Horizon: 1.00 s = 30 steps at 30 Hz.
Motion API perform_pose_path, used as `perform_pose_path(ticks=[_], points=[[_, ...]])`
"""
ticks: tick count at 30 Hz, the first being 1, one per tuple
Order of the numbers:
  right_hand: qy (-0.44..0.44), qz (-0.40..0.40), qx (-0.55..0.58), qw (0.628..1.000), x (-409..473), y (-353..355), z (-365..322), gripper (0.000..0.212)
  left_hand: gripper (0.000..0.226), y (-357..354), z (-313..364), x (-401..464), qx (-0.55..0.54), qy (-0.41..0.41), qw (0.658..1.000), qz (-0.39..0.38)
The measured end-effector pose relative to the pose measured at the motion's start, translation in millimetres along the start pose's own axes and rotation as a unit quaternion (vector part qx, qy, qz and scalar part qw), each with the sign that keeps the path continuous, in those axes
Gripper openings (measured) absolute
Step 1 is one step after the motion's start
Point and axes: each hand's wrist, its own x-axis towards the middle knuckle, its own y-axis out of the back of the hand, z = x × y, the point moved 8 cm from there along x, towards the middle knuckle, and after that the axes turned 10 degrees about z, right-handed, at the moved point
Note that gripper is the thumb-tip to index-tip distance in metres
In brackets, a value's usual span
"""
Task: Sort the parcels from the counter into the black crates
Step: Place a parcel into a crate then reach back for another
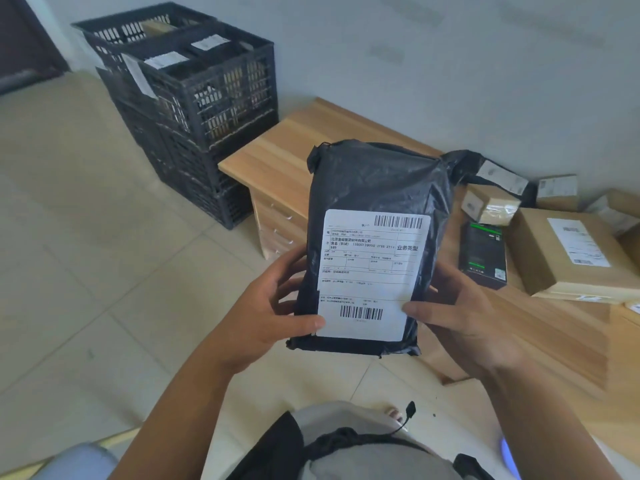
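I hold a black plastic mailer parcel (pixel 375 188) upright in front of me, its white shipping label facing the camera. My left hand (pixel 273 306) grips its lower left edge, thumb on the label. My right hand (pixel 453 306) grips the lower right edge, thumb also on the label. Stacked black crates (pixel 207 109) stand on the floor at the upper left, beside the wooden counter (pixel 277 157); the top crates hold labelled parcels. More parcels lie on the counter at right: a large cardboard box (pixel 568 251), a black and green box (pixel 483 252), a small taped box (pixel 490 206), another black mailer (pixel 485 171).
The tiled floor (pixel 86 254) spreads out to the left between me and the crates. The counter has drawers (pixel 277 230) under its left end. A grey wall runs behind the counter. A dark door (pixel 24 46) is at the far upper left.
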Motion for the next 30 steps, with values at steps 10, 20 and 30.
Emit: perform_pose_path(ticks=[10,20,30], points=[[-0.039,-0.017,-0.035,0.999,19.7,-81.2,28.4,0.063,0.087,82.5,-29.9,-19.5,-0.027,0.031,0.998,0.039],[-0.109,-0.045,-0.075,0.99,95.3,-133.6,59.3,0.066,0.082,148.2,-59.2,-1.0,-0.08,0.087,0.986,0.118],[-0.127,-0.138,-0.071,0.98,257.1,-258.4,59.9,0.066,0.085,287.4,-38.7,85.6,-0.064,0.105,0.97,0.21]])
